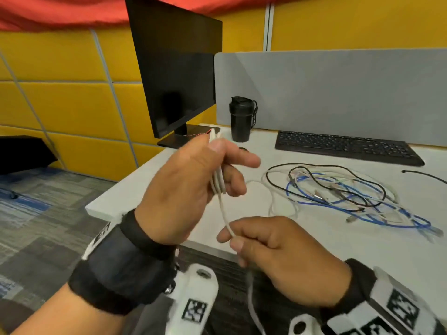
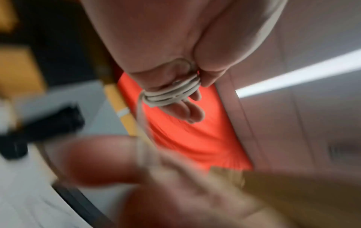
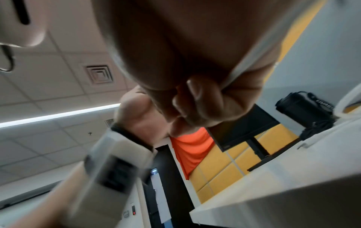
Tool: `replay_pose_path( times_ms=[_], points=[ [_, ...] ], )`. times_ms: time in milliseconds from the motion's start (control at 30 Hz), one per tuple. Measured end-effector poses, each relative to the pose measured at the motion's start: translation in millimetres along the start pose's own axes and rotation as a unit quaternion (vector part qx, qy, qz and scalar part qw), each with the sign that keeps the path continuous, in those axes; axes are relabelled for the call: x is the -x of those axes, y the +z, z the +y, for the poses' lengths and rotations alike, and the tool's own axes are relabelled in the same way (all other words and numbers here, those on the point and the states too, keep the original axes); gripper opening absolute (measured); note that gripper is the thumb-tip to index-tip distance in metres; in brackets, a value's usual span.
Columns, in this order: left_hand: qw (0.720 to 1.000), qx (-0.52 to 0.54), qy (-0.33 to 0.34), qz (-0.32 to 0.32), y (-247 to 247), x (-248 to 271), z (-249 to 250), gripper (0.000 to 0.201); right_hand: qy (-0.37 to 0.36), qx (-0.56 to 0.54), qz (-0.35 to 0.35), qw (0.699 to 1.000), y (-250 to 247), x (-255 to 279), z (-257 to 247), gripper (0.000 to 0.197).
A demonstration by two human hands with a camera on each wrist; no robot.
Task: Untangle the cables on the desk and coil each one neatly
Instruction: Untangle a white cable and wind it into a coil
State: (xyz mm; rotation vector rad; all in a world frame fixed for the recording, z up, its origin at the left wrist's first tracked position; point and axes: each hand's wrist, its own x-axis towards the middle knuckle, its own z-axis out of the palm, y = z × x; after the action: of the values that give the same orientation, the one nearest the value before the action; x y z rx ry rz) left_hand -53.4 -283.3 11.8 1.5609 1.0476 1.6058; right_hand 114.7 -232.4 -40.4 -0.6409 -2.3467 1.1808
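My left hand (image 1: 212,165) is raised over the desk's near left corner and grips a small coil of white cable (image 1: 217,175) between thumb and fingers. The coil's turns (image 2: 171,94) lie across those fingers in the left wrist view. From the coil a white strand (image 1: 226,218) drops to my right hand (image 1: 238,240), which pinches it just below, near the desk's front edge. The strand then hangs down past that hand. A tangle of blue, black and white cables (image 1: 348,194) lies on the white desk (image 1: 362,250) to the right. In the right wrist view the right hand's fingers (image 3: 205,98) are curled tight.
A black monitor (image 1: 179,68) stands at the desk's back left, with a black bottle (image 1: 240,119) beside it. A black keyboard (image 1: 343,147) lies along the grey divider (image 1: 338,93). Another black cable end (image 1: 423,175) lies at the right edge. Carpeted floor is to the left.
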Motion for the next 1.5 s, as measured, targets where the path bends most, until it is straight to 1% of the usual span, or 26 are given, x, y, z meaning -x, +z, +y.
replay_pose_path(
  times_ms=[33,67,100,133,200,300,367,467,533,567,600,633,700,733,800,867,967,1067,1133,1167,1200,1267,1333,1367,1433,1500],
  points=[
    [0.987,-0.157,0.026,0.001,-4.2,0.9,-3.4,0.04,-0.008,0.019,-0.018,1.0,-2.2,2.1,-4.2,0.015],
    [0.955,-0.294,0.047,-0.018,-7.8,1.8,-7.8,0.04,-0.02,0.037,-0.017,0.999,-7.4,3.8,-8.2,0.012],
    [0.916,-0.395,0.055,-0.048,-10.9,2.7,-12.6,0.039,-0.033,0.047,-0.004,0.998,-14.0,5.6,-12.0,0.011],
    [0.885,-0.456,0.049,-0.079,-13.1,2.9,-16.3,0.039,-0.044,0.055,0.014,0.997,-21.0,6.9,-15.0,0.01],
    [0.864,-0.487,0.014,-0.126,-17.1,2.5,-18.1,0.037,-0.055,0.077,0.07,0.993,-35.1,7.6,-17.6,0.011],
    [0.867,-0.476,0.001,-0.146,-25.8,1.6,-18.8,0.037,-0.043,0.069,0.145,0.986,-53.6,6.2,-15.4,0.007],
    [0.867,-0.474,-0.024,-0.149,-29.9,1.8,-20.1,0.04,-0.033,0.052,0.165,0.984,-62.6,5.9,-12.6,0.005],
    [0.834,-0.522,-0.064,-0.167,-29.7,0.3,-23.7,0.043,-0.023,0.036,0.191,0.981,-72.0,6.6,-7.8,0.006],
    [0.823,-0.538,-0.06,-0.174,-30.6,-0.7,-28.7,0.039,-0.015,0.039,0.21,0.977,-76.8,6.7,-4.1,0.005],
    [0.827,-0.528,-0.062,-0.181,-32.3,-0.8,-31.0,0.037,-0.01,0.04,0.219,0.975,-78.5,6.2,-2.3,0.004],
    [0.845,-0.494,-0.075,-0.192,-34.4,-0.6,-32.5,0.037,-0.006,0.041,0.228,0.973,-79.3,5.8,-0.8,0.003],
    [0.871,-0.435,-0.098,-0.206,-36.6,-0.3,-33.1,0.037,-0.005,0.042,0.235,0.971,-79.4,5.2,0.6,0.004],
    [0.922,-0.268,-0.154,-0.234,-38.9,-0.3,-33.2,0.034,-0.006,0.041,0.246,0.968,-79.4,4.0,2.9,0.005],
    [0.937,-0.183,-0.179,-0.239,-39.5,-0.2,-32.6,0.031,-0.008,0.036,0.254,0.967,-80.1,3.5,3.6,0.005],
    [0.951,-0.029,-0.204,-0.23,-41.5,0.0,-32.2,0.027,-0.013,0.019,0.271,0.962,-82.6,2.0,6.7,0.005],
    [0.948,0.128,-0.204,-0.21,-43.3,-1.0,-31.6,0.025,-0.012,0.008,0.28,0.96,-83.5,0.0,11.1,0.007],
    [0.897,0.338,-0.214,-0.189,-48.6,-6.8,-28.0,0.024,-0.002,0.013,0.268,0.963,-76.9,-2.7,16.0,0.013],
    [0.857,0.457,-0.19,-0.145,-66.3,-14.5,-21.0,0.021,0.014,0.033,0.261,0.965,-75.2,-3.0,18.8,0.015],
    [0.836,0.511,-0.178,-0.089,-81.1,-16.9,-16.1,0.019,0.03,0.021,0.264,0.964,-79.9,-2.9,19.2,0.017],
    [0.834,0.52,-0.175,-0.061,-85.9,-17.4,-14.5,0.018,0.037,0.015,0.259,0.965,-81.4,-2.5,18.0,0.018],
    [0.84,0.512,-0.175,-0.035,-88.0,-17.2,-13.7,0.018,0.042,0.019,0.246,0.968,-82.0,-1.9,16.4,0.019],
    [0.872,0.455,-0.181,-0.003,-83.5,-16.7,-13.6,0.023,0.057,0.048,0.179,0.981,-78.0,-0.2,10.4,0.018],
    [0.894,0.403,-0.193,-0.026,-70.6,-14.7,-13.6,0.028,0.058,0.053,0.109,0.991,-70.6,3.1,2.1,0.011],
    [0.893,0.399,-0.199,-0.058,-62.1,-13.4,-13.3,0.027,0.043,0.053,0.099,0.993,-67.1,4.9,-2.1,0.017],
    [0.878,0.409,-0.211,-0.131,-44.8,-9.9,-13.9,0.022,-0.004,0.032,0.122,0.992,-59.8,7.4,-9.7,0.042],
    [0.874,0.393,-0.215,-0.188,-24.5,-3.6,-14.8,0.021,-0.055,-0.049,0.14,0.987,-51.1,7.0,-19.5,0.047]
  ],
)
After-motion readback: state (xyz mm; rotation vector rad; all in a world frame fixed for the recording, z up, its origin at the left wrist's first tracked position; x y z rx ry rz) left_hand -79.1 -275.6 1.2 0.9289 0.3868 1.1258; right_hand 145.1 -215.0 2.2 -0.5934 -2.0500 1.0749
